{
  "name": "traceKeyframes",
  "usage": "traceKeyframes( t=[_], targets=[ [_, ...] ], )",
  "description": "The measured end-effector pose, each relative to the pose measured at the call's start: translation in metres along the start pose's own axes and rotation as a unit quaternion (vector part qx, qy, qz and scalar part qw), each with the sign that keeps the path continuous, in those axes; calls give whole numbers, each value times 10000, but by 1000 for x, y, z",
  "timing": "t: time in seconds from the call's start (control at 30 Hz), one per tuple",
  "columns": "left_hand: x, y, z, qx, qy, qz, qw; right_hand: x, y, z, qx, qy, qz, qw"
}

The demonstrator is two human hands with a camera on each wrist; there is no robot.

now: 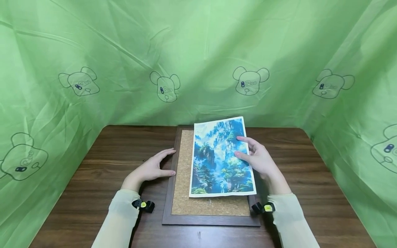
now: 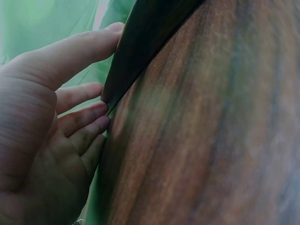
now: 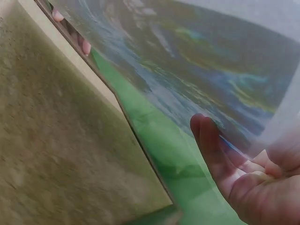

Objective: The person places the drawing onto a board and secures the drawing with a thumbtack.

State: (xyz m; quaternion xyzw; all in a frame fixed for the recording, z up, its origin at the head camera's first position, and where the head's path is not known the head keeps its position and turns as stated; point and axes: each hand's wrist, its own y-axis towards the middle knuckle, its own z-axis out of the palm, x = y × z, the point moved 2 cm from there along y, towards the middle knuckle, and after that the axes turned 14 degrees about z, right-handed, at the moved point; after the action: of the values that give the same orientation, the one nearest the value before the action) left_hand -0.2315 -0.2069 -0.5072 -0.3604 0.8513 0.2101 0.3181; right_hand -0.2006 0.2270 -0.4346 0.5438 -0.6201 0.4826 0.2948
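Observation:
A cork board in a dark wooden frame [image 1: 211, 220] lies on the table. Over it, tilted a little, is a printed landscape picture [image 1: 217, 162] of blue mountains and trees with a white border. My right hand [image 1: 260, 158] holds this picture by its right edge, thumb and a finger over the front, the others behind. From the right wrist view, the sheet [image 3: 225, 70] looks slightly bent above the cork surface [image 3: 70, 140]. My left hand [image 1: 152, 168] rests on the table with thumb and fingertips against the frame's left side [image 2: 140, 42], fingers nearly straight.
The brown wood-grain table [image 1: 114, 162] stretches to both sides. A green curtain [image 1: 204, 51] with printed bear heads surrounds it at the back and sides. Small black cameras sit on the left wrist [image 1: 147, 206] and the right wrist [image 1: 258, 208].

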Motion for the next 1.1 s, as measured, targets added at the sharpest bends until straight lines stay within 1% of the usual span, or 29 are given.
traceKeyframes(
  t=[0.23, 0.47, 0.6, 0.73, 0.87, 0.97, 1.1],
  targets=[
    [-2, 0, -2, -45, 39, -1, 10000, -10, 9, 14, 131, 140, 66, 9998],
    [-4, 0, -2, -35, 4, -23, 10000, -18, 13, 24, 153, -51, 196, 9997],
    [-4, 0, -2, -39, -26, -44, 10000, -22, 15, 27, 336, -184, 361, 9986],
    [-4, 0, -2, -42, -49, -53, 10000, -24, 16, 26, 431, -270, 641, 9966],
    [-5, 0, -2, -42, -77, -81, 9999, -25, 18, 21, 241, -226, 807, 9962],
    [-5, 0, -2, -47, -79, -77, 9999, -25, 17, 17, 45, -253, 825, 9963],
    [-4, 0, -2, -60, -68, -56, 9999, -24, 15, 16, -104, -453, 781, 9959]
  ],
)
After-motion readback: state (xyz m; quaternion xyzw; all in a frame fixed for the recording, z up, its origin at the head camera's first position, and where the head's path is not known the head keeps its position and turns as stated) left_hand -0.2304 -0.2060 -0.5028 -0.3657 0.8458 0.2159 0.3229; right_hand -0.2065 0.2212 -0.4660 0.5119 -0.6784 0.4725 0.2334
